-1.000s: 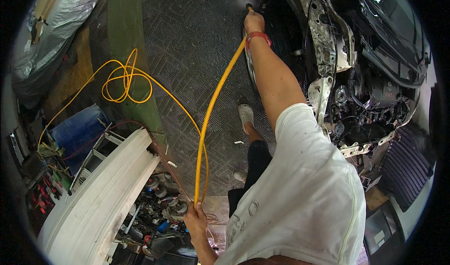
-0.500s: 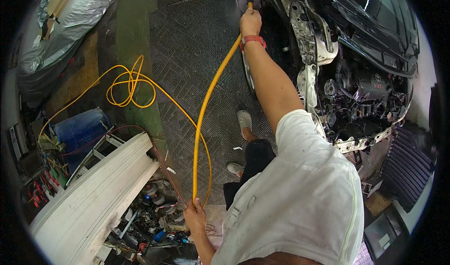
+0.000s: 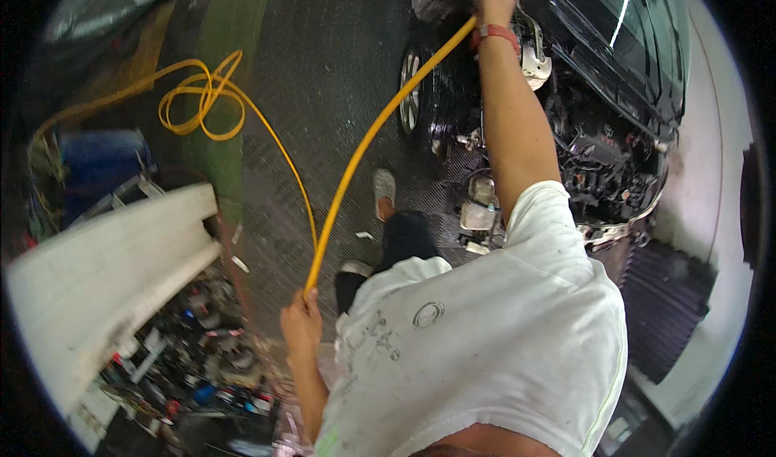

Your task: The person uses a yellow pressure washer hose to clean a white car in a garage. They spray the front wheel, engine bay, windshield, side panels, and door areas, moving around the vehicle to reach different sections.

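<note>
A yellow hose (image 3: 354, 164) runs in a curve between my two hands. My left hand (image 3: 302, 321), low in the picture, is closed round the hose. At the top, my right hand (image 3: 497, 2) grips the hose near its end, with the arm stretched out over the front corner of a car with its front parts removed. A red band sits on that wrist. Just left of the right hand is a dark curved inner panel (image 3: 443, 4) above the front wheel (image 3: 411, 93). The hose's tip is cut off by the top edge.
The open engine bay (image 3: 598, 158) lies right of my arm. Loose yellow hose (image 3: 202, 105) coils on the floor at the left. A white bumper-like panel (image 3: 113, 263), a blue drum (image 3: 101, 166) and a pile of parts (image 3: 202, 360) stand lower left. A dark ribbed mat (image 3: 667, 303) leans at the right.
My right hand has moved right, over the car, carrying the hose end. My left hand keeps its hold on the hose. The whole view has shifted, and the front wheel now shows more fully.
</note>
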`<state>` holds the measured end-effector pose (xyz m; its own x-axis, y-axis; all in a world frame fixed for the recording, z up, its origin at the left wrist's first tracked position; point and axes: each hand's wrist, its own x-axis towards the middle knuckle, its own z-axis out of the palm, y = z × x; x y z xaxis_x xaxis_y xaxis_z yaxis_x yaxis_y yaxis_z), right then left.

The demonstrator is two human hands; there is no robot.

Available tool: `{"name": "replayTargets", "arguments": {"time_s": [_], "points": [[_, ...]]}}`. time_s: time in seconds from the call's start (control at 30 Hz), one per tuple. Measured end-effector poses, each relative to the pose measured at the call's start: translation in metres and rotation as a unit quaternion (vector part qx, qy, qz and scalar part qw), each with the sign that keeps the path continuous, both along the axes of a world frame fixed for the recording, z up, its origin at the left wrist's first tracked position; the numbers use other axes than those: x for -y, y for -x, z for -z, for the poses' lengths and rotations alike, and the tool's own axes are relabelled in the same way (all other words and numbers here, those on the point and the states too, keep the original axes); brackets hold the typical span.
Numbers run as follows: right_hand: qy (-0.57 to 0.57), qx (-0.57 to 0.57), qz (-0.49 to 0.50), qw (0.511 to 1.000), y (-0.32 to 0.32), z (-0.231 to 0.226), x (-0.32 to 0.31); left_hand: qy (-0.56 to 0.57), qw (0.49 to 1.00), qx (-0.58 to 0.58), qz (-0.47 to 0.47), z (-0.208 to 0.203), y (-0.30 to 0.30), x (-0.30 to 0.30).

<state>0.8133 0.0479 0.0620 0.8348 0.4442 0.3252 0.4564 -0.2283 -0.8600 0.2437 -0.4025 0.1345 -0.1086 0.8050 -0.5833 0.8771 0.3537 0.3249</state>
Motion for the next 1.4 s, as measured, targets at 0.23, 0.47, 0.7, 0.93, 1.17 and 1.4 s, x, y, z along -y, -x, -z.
{"name": "replayTargets", "arguments": {"time_s": [0.23,0.47,0.7,0.93,1.17,1.4], "points": [[0.006,-0.185,-0.110,0.977,0.007,0.033,0.058,-0.012,1.000,-0.010,0.001,0.013,0.035,0.057],[0.068,0.055,-0.096,0.991,-0.054,0.144,0.038,0.004,1.000,-0.013,-0.014,0.004,0.015,0.040],[0.093,-0.273,-0.067,0.955,0.016,0.192,-0.002,0.057,0.996,-0.018,-0.063,0.018,-0.015,0.027],[0.011,-0.662,-0.075,0.746,0.058,0.206,-0.028,0.111,0.985,-0.075,-0.113,0.026,-0.046,-0.023],[-0.042,-0.549,0.064,0.832,0.082,0.224,-0.020,0.078,0.985,-0.122,-0.096,0.057,-0.048,-0.067],[-0.032,-0.487,0.129,0.863,0.102,0.210,-0.002,0.070,0.983,-0.140,-0.096,0.063,-0.019,-0.095]]}}
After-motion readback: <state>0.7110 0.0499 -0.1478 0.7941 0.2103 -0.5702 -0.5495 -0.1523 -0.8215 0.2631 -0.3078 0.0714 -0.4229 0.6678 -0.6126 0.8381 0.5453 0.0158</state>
